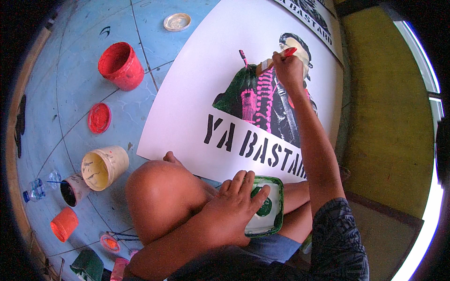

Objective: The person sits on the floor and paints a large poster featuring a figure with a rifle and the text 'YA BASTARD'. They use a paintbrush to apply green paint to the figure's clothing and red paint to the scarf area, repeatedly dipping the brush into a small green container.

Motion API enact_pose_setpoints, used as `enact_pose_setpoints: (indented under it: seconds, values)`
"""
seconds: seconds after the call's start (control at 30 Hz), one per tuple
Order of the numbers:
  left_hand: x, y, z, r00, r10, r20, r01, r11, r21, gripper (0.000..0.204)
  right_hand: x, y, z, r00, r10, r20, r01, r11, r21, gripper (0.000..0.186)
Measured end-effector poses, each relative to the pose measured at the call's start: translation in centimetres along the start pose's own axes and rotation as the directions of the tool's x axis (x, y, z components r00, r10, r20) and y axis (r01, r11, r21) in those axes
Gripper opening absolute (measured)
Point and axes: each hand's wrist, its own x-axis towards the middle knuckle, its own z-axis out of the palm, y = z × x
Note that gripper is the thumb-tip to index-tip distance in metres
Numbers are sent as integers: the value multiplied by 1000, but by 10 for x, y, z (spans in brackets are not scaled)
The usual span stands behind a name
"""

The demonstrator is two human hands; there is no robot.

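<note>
My right hand (288, 70) is closed around a flat paintbrush (265, 66) with a red-tipped handle. Its bristles meet the upper edge of a dark green patch (232, 96) on a large white poster (183, 100). The poster bears a black figure with pink and cream areas above bold black lettering. Over my lap, my left hand (229, 206) grips a shallow square paint tray (280, 206) with a green-smeared rim. A pool of green paint (264, 207) lies in it, partly covered by my fingers.
Left of the poster, on blue floor tiles, stand a red paint tub (121, 65), a cream tub (105, 167) and an orange cup (64, 225). Nearby are a red lid (99, 118), a pale lid (177, 22) and a plastic bottle (35, 190). Another printed sheet (309, 14) lies beyond.
</note>
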Motion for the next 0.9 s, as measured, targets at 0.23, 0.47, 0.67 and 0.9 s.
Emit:
enact_pose_setpoints:
  seconds: [0.23,0.47,0.67,0.9]
  values:
    - [-2,-1,0,1000,-2,23,2,1000,4,105,-14,-8,-26,999,49,5,-49,998,40,35]
    - [5,-1,9,997,-45,-68,47,998,30,103,-80,41,-98,935,280,-219,-36,687,726,27]
    - [26,2,22,993,-56,-100,74,979,192,110,-228,53,-119,705,709,16,11,-33,999,38]
    - [28,13,41,988,38,-153,-18,991,135,111,-310,19,-125,637,665,391,32,-530,848,33]
